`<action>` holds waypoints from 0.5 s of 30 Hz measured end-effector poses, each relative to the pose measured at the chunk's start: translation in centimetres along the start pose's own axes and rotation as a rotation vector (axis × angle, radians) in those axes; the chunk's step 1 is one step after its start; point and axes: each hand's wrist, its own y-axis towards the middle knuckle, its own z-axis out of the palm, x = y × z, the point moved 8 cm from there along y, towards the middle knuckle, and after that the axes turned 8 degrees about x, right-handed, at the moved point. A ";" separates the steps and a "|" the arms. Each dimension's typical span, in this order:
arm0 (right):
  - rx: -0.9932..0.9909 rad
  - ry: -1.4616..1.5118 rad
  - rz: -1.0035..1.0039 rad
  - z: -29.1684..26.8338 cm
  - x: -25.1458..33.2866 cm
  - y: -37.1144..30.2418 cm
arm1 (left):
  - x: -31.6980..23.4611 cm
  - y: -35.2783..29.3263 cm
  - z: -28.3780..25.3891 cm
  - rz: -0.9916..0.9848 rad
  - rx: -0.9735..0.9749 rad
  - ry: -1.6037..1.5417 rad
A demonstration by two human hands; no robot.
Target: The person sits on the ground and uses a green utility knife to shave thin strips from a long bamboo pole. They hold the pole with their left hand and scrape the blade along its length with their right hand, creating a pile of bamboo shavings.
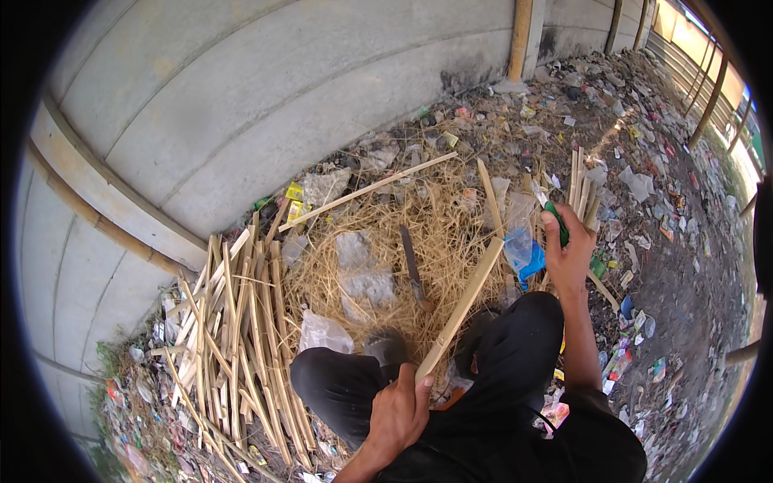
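Note:
My left hand (400,410) grips the near end of a pale split bamboo slat (460,307) that slants up to the right over my black-trousered knees. My right hand (568,251) is raised to the right and holds a small tool with a green handle (557,220), its short blade pointing up-left. A long knife (411,266) with a dark blade lies apart from both hands on a heap of dry straw-like shavings (419,233) in front of me.
A pile of split bamboo strips (235,322) lies at the left by a grey concrete wall (266,97). A few upright strips (581,187) stand beyond my right hand. Plastic litter covers the ground (644,145) to the right; a blue bag (525,256) lies near my knee.

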 end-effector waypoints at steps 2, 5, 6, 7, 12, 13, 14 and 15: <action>0.039 0.051 0.008 -0.2 0.1 0.0 | 0.3 0.1 -0.1 -0.015 0.006 0.008; 0.243 0.220 -0.102 2.5 3.6 -3.0 | 0.4 0.5 -0.6 0.116 -0.114 0.020; 0.258 0.241 -0.210 3.4 5.0 -4.1 | 0.5 0.8 -0.6 0.089 -0.096 -0.012; 0.277 0.270 -0.321 4.3 6.4 -5.1 | 0.3 1.1 -0.9 0.054 -0.085 -0.041; 0.461 0.245 -0.417 6.2 8.6 -8.6 | -0.9 1.8 -2.1 0.029 -0.086 -0.119; 0.474 0.242 -0.442 6.5 8.9 -9.0 | -1.0 1.8 -2.2 0.049 -0.103 -0.118; 0.473 0.248 -0.451 6.6 9.1 -9.1 | -1.2 1.7 -2.3 0.069 -0.120 -0.116; 0.472 0.253 -0.459 6.7 9.3 -9.1 | -1.2 1.7 -2.4 0.075 -0.134 -0.113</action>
